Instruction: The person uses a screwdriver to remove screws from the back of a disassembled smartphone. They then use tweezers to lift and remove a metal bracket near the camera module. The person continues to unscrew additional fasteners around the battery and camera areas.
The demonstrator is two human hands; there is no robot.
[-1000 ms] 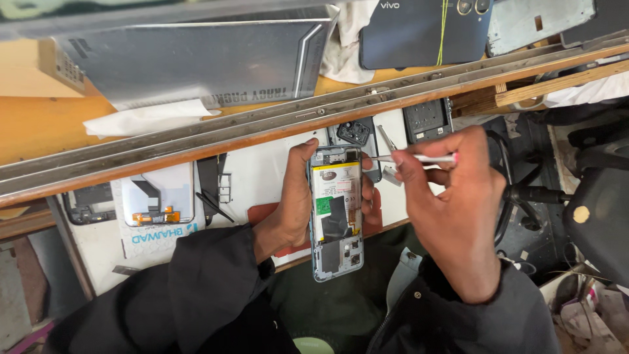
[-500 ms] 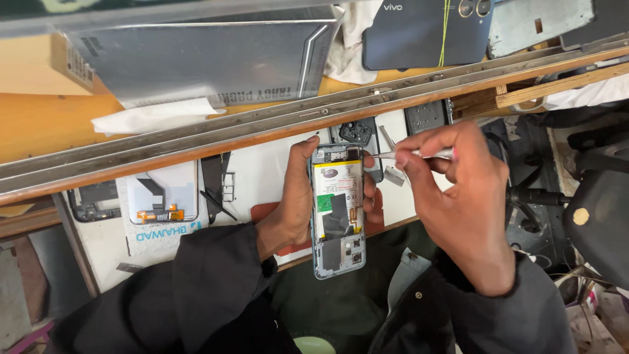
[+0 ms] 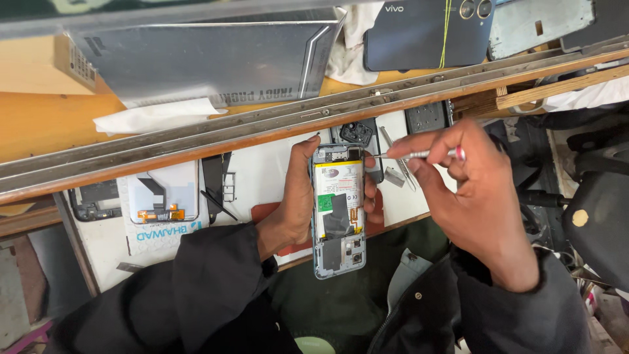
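Opened phone (image 3: 339, 210) lying back-off, left hand (image 3: 296, 203) gripping its edges, right hand (image 3: 465, 190) pinching a slim screwdriver (image 3: 413, 155), tip touching the phone's top corner.

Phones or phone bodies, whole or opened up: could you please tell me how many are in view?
2 clear ones: the opened phone gripped by the left hand, with the right hand holding a screwdriver to it, and a dark phone lying back-up on the upper shelf. Loose parts may hide more.

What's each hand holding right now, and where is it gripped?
The left hand grips the opened phone by its long side edges. The right hand pinches a small screwdriver by its handle, tip at the phone's upper edge.
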